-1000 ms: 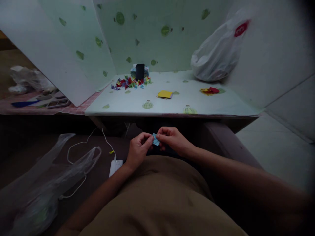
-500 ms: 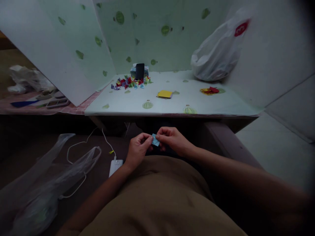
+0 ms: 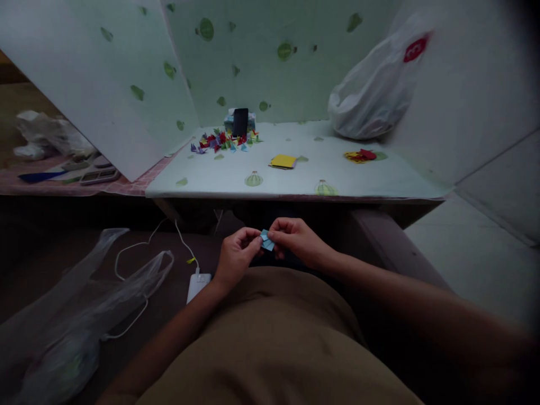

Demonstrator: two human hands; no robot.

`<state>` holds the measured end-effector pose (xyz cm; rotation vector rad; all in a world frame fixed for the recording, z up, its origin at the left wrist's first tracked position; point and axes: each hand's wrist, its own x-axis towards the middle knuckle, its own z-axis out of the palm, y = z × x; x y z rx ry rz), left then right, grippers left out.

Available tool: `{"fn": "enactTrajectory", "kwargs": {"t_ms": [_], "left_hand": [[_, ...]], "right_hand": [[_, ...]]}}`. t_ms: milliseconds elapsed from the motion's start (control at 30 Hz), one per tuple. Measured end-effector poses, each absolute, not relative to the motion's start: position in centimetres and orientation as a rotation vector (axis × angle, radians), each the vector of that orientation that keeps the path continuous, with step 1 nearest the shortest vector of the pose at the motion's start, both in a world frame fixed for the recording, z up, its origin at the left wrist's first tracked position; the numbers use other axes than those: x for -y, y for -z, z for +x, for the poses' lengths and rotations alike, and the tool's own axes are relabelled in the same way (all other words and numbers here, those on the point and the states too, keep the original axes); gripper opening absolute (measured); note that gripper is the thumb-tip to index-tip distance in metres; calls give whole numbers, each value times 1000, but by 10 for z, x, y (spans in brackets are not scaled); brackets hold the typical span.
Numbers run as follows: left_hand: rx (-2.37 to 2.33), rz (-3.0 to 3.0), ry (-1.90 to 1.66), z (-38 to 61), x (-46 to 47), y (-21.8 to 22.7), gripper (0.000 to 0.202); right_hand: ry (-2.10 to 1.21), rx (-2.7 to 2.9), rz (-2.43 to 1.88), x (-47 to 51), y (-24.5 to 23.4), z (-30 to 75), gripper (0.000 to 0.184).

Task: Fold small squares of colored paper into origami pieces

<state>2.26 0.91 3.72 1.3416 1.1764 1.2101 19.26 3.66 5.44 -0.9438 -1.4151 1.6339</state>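
A small piece of light blue origami paper (image 3: 267, 243), creased into folds, is held between my two hands just above my lap. My left hand (image 3: 238, 251) pinches its left edge between thumb and fingers. From the right, my right hand (image 3: 297, 239) grips the upper right part, its thumb on top of the paper. Parts of the fingers behind the paper are hidden. Beyond my hands, on the table, lies a stack of yellow square paper (image 3: 283, 162). Farther back is a heap of small folded paper cranes (image 3: 221, 140) in several colours.
A dark phone (image 3: 240, 122) leans on a tissue box behind the cranes. Red and yellow paper pieces (image 3: 360, 156) lie at the table's right, near a white plastic bag (image 3: 371, 101). A white power bank (image 3: 198, 287) with a cable and a clear plastic bag (image 3: 76, 337) lie at my left.
The blue paper has tilted slightly between my fingers, and its folds show a little more. Both hands stay almost in the same place, still pinching it.
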Motion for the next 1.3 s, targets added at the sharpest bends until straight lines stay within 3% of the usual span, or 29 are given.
{"fn": "enactTrajectory", "kwargs": {"t_ms": [400,933,1300], "left_hand": [[-1169,1341,-1192,22,-7,-40,20],[-1155,1409,-1139,23,-6,-42,24],[-1080,1343,-1160,21,-4,-41,25]], "right_hand": [[-1692,1421,-928,-36,-56,191,32],[-1642,1509,-989,-33,-57,192,22],[-1750,1489,-897,-30,-60,192,33]]}}
